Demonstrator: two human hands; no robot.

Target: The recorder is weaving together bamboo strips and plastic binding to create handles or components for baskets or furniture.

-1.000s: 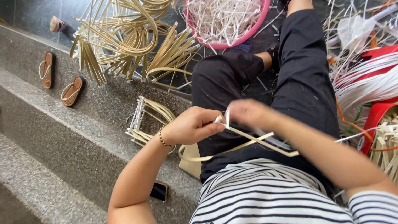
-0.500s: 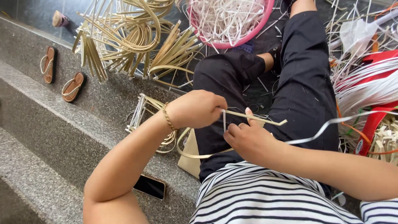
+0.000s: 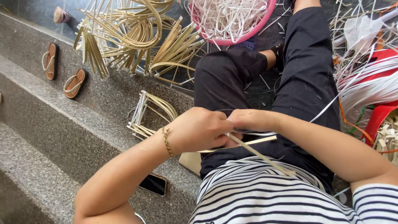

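Observation:
My left hand [image 3: 199, 129], with a gold chain bracelet at the wrist, is closed on thin pale bamboo strips [image 3: 257, 149] over my lap. My right hand [image 3: 251, 120] presses against it from the right, pinching the same strips and a white plastic strip [image 3: 331, 107] that runs off to the right. One strip end slants down across my striped shirt. My fingertips are hidden between the two hands. My black trousers [image 3: 306, 79] lie underneath.
A bent bundle of strips [image 3: 151, 112] lies on the stone step by my left arm, a phone [image 3: 153, 183] lower down. Heaps of bent bamboo loops [image 3: 124, 37], a pink basin [image 3: 259, 29] of white strips, red containers [image 3: 379, 112] and two sandals [image 3: 62, 72] surround me.
My hands have come together over my lap. The right hand moved up and left against the left hand, and the strips now point down toward my shirt.

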